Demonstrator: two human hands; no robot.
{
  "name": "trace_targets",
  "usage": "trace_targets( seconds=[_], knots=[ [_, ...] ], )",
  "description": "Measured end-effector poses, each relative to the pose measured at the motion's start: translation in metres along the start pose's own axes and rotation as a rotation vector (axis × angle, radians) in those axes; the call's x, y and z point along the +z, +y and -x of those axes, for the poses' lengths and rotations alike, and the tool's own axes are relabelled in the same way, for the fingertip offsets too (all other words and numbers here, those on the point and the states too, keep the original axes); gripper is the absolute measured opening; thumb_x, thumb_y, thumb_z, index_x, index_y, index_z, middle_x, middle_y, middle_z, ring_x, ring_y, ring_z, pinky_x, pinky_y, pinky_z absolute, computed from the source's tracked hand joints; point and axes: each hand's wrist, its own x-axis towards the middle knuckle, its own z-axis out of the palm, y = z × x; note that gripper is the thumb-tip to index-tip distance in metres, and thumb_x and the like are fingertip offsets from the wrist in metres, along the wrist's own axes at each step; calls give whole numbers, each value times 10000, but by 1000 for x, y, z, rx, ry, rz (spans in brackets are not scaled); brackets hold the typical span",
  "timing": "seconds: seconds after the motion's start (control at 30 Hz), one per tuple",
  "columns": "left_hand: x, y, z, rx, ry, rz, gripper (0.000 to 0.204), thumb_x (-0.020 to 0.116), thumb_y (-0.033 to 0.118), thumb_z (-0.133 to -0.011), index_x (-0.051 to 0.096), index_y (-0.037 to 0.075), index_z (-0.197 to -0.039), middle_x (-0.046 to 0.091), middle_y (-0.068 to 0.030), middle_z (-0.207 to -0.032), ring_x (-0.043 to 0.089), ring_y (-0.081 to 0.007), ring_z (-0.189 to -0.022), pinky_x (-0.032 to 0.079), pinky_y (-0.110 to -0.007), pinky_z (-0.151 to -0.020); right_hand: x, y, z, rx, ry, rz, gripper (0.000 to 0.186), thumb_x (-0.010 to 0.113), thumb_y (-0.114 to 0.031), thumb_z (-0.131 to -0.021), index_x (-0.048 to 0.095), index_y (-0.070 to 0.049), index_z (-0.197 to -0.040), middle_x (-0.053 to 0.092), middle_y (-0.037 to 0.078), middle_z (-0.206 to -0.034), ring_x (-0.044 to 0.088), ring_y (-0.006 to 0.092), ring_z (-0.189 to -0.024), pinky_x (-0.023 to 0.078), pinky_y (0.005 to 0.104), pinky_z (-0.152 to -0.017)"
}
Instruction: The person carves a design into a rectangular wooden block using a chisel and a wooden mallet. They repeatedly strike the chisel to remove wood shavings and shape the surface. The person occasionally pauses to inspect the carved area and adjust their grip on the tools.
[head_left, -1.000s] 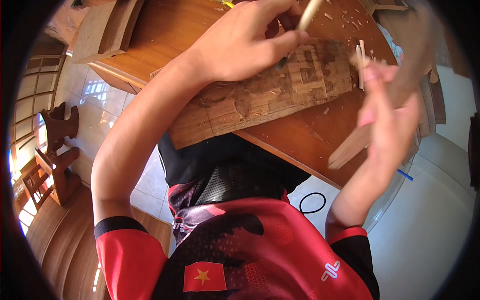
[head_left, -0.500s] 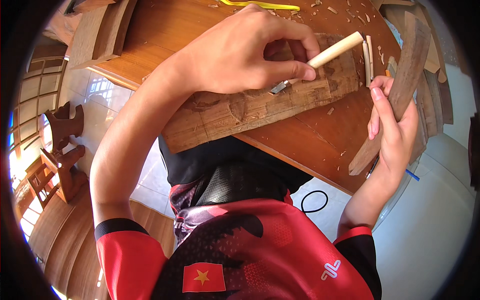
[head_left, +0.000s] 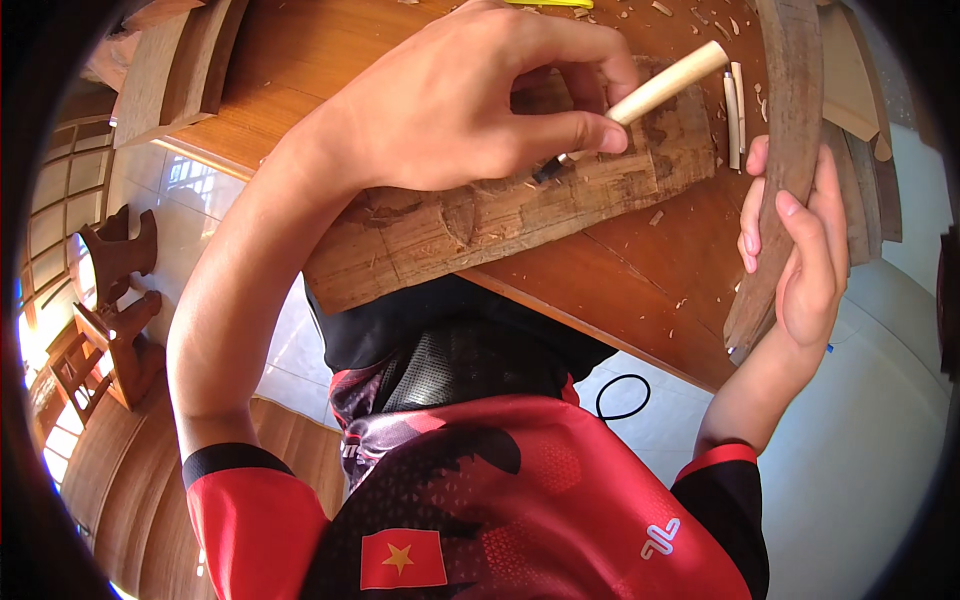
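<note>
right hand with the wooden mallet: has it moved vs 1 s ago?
Yes. The right hand with the wooden mallet has swung back, away from the carved board, and is now apart from the chisel.

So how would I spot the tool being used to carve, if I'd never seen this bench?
Start at the reddish wooden table, then find the long rough carved plank lying across its near edge. The left hand rests on that plank, pinching a chisel. Its smooth, pale round handle sticks out toward the right, unlike the darker flat curved stick in the right hand.
</note>
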Motion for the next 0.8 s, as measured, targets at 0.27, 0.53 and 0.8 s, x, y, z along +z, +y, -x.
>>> trace_targets(
  seconds=[0.27, 0.53, 0.8],
  knots=[
    [-3, -5, -2, 66, -48, -49, 164, 708, 196, -989, 678, 50, -1057, 711, -95, -880, 668, -145, -719, 554, -341, -659, 1, 2, 0, 16, -1, -1, 436, 498, -155, -961, 483, 85, -1324, 600, 123, -1149, 514, 104, -648, 420, 245, -525],
    [1, -3, -3, 126, 30, -40, 152, 702, 131, -956, 665, 21, -1053, 692, -109, -860, 663, -180, -720, 539, -372, -668, 3, 7, 0, 30, -13, -23, 448, 534, -97, -1003, 453, 89, -1403, 599, 134, -1144, 548, 120, -680, 445, 255, -535],
    [-3, 3, -4, 70, 4, -231, 176, 703, 140, -940, 655, 7, -1045, 665, -129, -798, 648, -224, -661, 515, -392, -636, 0, 11, -5, 34, -49, -9, 426, 566, -116, -1023, 480, 87, -1388, 598, 130, -1107, 555, 115, -686, 448, 249, -536]
  ],
)
